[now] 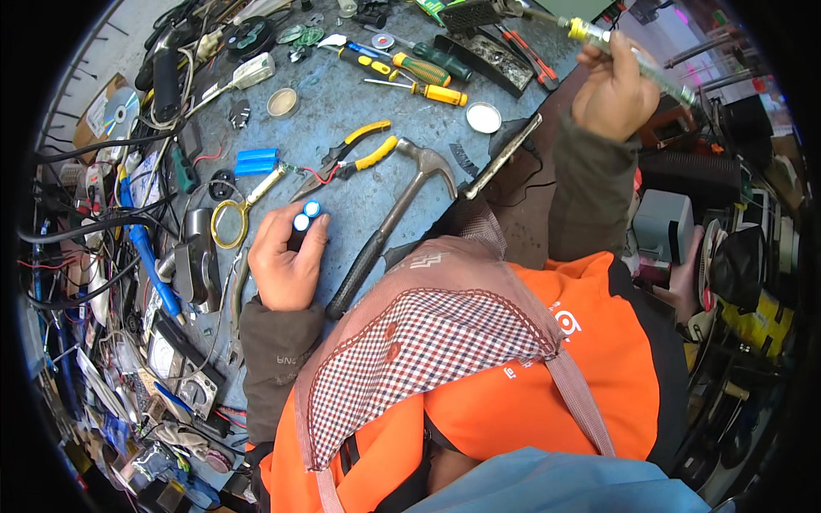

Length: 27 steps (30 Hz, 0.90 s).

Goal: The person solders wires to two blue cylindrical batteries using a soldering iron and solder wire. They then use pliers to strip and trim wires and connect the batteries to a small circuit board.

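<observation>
My left hand is closed round a pair of blue-wrapped cylindrical battery cells, their pale round ends facing up. Raised at the upper right, my right hand grips a long slim tool with a clear and yellow handle; its thin shaft runs toward the far side of the bench, and I cannot make out its exact kind. Just beyond my left hand lie another blue battery pack with a red wire and a magnifying glass. A claw hammer and yellow-handled pliers rest to the right of it.
Several screwdrivers and two small round lids lie on the blue-grey bench. Black cables and piled parts crowd the left side. A red-handled tool sits at the far right, and stacked devices stand off the bench.
</observation>
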Available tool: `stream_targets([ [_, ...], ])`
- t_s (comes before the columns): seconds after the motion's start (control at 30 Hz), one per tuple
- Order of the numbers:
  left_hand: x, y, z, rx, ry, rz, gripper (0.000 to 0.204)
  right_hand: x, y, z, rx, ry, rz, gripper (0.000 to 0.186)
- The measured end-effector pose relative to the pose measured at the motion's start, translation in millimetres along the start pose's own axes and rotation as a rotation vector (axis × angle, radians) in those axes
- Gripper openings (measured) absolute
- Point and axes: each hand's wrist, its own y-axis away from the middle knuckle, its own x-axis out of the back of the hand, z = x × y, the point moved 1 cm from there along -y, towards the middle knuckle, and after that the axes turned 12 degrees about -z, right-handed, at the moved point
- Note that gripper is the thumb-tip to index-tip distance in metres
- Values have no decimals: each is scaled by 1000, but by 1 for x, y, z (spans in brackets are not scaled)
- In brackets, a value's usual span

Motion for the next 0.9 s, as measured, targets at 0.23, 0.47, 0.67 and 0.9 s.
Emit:
stream_targets([
  [0.23, 1, -2, 8, -23, -11, -11, 25, 32, -46, 60, -200, 237, -138, 15],
  [0.47, 3, 0, 8, -23, -11, -13, 27, 18, -38, 72, -311, 121, -145, 19],
  [0.67, 3, 0, 6, -11, 4, 4, 27, 20, -42, 70, -368, 103, -159, 20],
  [0.9, 2, 1, 3, -23, 15, 15, 26, 13, -49, 64, -377, 241, -214, 28],
])
